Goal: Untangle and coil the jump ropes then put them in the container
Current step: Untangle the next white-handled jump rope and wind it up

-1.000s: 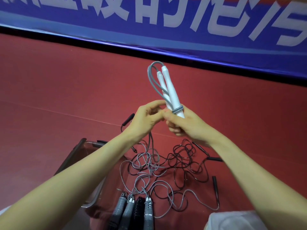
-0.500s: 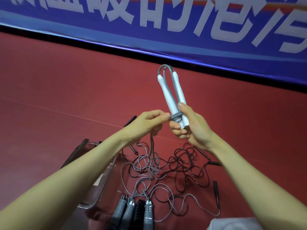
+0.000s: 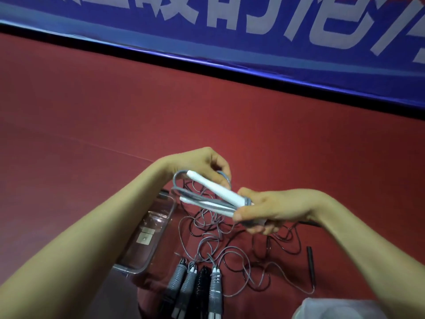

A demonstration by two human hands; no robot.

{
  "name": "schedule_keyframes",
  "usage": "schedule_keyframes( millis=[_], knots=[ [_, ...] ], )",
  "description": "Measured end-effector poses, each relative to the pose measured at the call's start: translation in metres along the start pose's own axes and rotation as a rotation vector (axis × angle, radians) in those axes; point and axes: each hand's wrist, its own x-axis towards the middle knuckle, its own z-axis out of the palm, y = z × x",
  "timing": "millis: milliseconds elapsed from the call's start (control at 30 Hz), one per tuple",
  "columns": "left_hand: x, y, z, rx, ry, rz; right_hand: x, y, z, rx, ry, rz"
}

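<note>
While both bare forearms reach out over the red matte floor (image 3: 115, 107), the right hand (image 3: 271, 210) grips a grey-corded jump rope with 2 slim white plastic handles (image 3: 218, 189) by the handles' butt ends: thumb laid across the top, fingers curled underneath, clamped on the pair. Handles lie near level, tips pointing left, spread in a narrow V. Several turns of grey cord wrap them just by the thumb. Long loops of the same cord run along the handles to their tips. Left hand (image 3: 200, 166) sits behind the handle tips, fingers curled, pinching a loop of that grey cord at the fingertips. Rope is held in the air, above the floor pile and just right of the clear rectangular plastic container (image 3: 147, 226), not in it. Container lies on the floor under the left forearm, partly hidden by it; 2 pale square labels show through its bottom. Loose tangle of thin grey and black cords (image 3: 213, 229) is spread on the floor below the hands. 4 wound rope bundles (image 3: 188, 282), 3 grey and 1 black, lie side by side at the near edge, beside the container's near corner. 1 thin black handle (image 3: 309, 256) lies apart at the right of the tangle. Blue banner with large white characters (image 3: 230, 31) runs along the far wall. Pale cloth (image 3: 333, 309) shows at the bottom right corner.
</note>
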Motion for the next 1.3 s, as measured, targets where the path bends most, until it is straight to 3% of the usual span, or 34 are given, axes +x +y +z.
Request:
schedule_keyframes(
  millis=[133, 233, 333, 367, 433, 500, 600, 767, 833, 900, 967, 1100, 1167, 1300],
  knots=[
    [-0.002, 0.025, 0.006, -0.049, -0.011, 0.062, 0.008, 0.004, -0.005, -0.190, 0.105, 0.172],
    [0.001, 0.032, 0.018, 0.190, 0.009, 0.021, 0.018, 0.009, -0.008, -0.445, 0.174, 0.266],
    [0.011, 0.035, 0.041, 0.314, 0.188, 0.045, 0.023, 0.013, -0.013, -0.746, 0.431, 0.355],
    [0.014, 0.035, 0.046, 0.272, 0.257, 0.025, 0.020, 0.014, -0.017, -0.790, 0.546, 0.357],
    [0.016, 0.037, 0.052, -0.070, 0.313, -0.044, 0.016, 0.015, -0.023, -0.853, 0.762, 0.315],
    [0.019, 0.038, 0.053, -0.357, 0.226, -0.162, 0.014, 0.015, -0.026, -0.914, 0.887, 0.262],
    [0.019, 0.037, 0.047, -0.123, 0.145, -0.229, 0.010, 0.017, -0.030, -1.023, 0.941, 0.238],
    [0.017, 0.031, 0.040, 0.390, 0.409, -0.157, 0.007, 0.020, -0.033, -1.140, 0.796, 0.343],
    [0.018, 0.031, 0.055, 0.469, 0.471, -0.112, 0.011, 0.020, -0.032, -1.114, 0.786, 0.394],
    [0.019, 0.035, 0.070, 0.361, 0.521, -0.009, 0.013, 0.019, -0.034, -1.057, 0.907, 0.374],
    [0.021, 0.042, 0.075, 0.066, 0.564, 0.019, 0.012, 0.016, -0.038, -1.013, 1.071, 0.300],
    [0.020, 0.048, 0.067, -0.733, 0.320, -0.118, 0.009, 0.017, -0.040, -0.955, 1.232, 0.168],
    [0.020, 0.048, 0.064, -0.873, 0.238, -0.191, 0.009, 0.017, -0.039, -0.905, 1.258, 0.113],
    [0.021, 0.043, 0.061, -0.923, 0.269, -0.186, 0.008, 0.012, -0.036, -0.781, 1.266, 0.028]
  ],
)
